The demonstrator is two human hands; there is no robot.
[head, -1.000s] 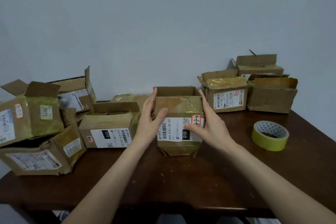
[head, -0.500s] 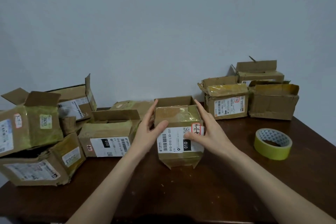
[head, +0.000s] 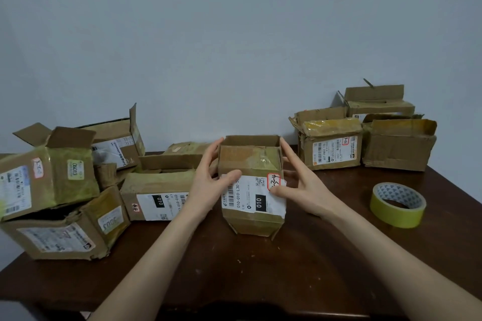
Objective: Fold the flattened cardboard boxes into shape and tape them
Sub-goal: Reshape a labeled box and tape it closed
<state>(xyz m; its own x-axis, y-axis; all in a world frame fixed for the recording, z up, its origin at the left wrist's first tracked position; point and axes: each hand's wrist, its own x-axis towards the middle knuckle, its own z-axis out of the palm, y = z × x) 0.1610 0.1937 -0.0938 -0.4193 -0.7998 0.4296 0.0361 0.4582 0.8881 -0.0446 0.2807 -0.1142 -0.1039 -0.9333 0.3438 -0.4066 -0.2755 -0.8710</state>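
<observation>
Right hand (head: pixel 300 186) is easing off, fingers spreading straight, only thumb touching label. Left hand (head: pixel 208 185) is pressing flat on box side, thumb on front. Box (head: pixel 247 161) is standing tall on table (head: pixel 260 268), mouth up, straight ahead between both hands. One tape roll (head: pixel 397 204) is lying nearer right hand. Farther: five boxes (head: pixel 65 180) piling left, three boxes (head: pixel 331 148) sitting right.

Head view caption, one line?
Left hand and right hand steady an open cardboard box on table; tape roll nearby.
</observation>
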